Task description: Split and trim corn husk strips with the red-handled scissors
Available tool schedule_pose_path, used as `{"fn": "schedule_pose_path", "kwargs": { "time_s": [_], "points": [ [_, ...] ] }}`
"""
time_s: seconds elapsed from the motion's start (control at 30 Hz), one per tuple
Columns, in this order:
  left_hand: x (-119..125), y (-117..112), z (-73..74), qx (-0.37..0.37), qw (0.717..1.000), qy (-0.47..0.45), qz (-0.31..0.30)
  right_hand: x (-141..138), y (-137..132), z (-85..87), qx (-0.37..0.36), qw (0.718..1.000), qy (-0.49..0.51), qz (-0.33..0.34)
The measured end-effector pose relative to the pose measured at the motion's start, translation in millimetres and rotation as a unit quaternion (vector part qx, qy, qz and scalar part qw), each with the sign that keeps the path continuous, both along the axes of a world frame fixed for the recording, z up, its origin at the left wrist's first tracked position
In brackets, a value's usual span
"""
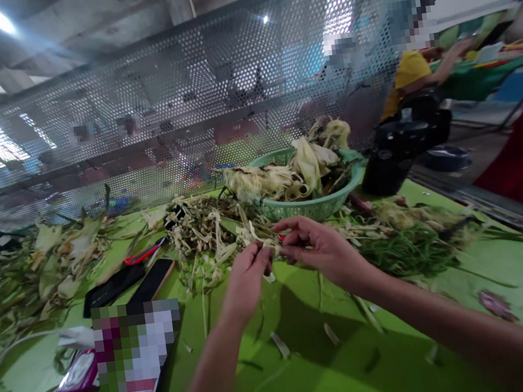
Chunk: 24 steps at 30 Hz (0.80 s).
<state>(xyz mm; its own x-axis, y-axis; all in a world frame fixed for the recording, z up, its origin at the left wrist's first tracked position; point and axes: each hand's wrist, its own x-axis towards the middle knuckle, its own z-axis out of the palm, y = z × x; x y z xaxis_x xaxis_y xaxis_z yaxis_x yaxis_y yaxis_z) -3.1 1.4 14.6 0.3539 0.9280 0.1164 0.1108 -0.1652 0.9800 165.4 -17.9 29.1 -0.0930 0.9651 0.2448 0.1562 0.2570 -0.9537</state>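
Above the green table (311, 368), my left hand (247, 274) and my right hand (315, 246) meet at the fingertips. Both pinch a thin pale strip of dried leaf (267, 243) between them. A small red thing shows by my right fingers; I cannot make out what it is. Just beyond my hands lies a heap of dry husks and leaf strips (203, 228). Behind that stands a green plastic basket (320, 205) filled with pale husks (287, 170).
Two phones (151, 283) and a red-handled tool (144, 253) lie to the left, with more leaves (54, 253) beyond them. Green stalks (406, 248) lie on the right. A perforated metal screen (211, 100) backs the table. A person in yellow (411, 72) sits at the far right.
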Motion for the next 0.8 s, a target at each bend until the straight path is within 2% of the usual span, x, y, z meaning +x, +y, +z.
{"fn": "schedule_pose_path", "kwargs": {
  "time_s": [0.1,0.2,0.37,0.47,0.57,0.67,0.8],
  "points": [
    [1.6,1.4,-3.5,-0.038,0.998,-0.051,0.017,2.9,2.5,0.8,-0.01,1.0,0.008,-0.01],
    [2.6,2.5,-5.0,-0.068,0.991,-0.116,0.028,7.2,4.4,2.7,-0.034,0.999,0.036,0.012],
    [1.2,1.7,-1.1,-0.078,0.988,-0.129,-0.016,10.5,2.5,8.4,-0.148,0.977,0.111,0.106],
    [0.9,0.3,1.1,-0.08,0.988,-0.122,-0.056,8.5,1.6,7.7,-0.179,0.967,0.131,0.128],
    [0.8,-0.3,1.4,-0.072,0.988,-0.108,-0.079,7.0,3.4,3.1,-0.153,0.978,0.106,0.098],
    [-0.4,0.5,0.5,-0.066,0.99,-0.096,-0.076,7.7,6.6,-1.1,-0.115,0.989,0.065,0.064],
    [-2.4,2.1,-1.6,-0.08,0.989,-0.097,-0.075,10.8,9.2,-3.3,-0.033,0.998,-0.046,0.016]
  ]
}}
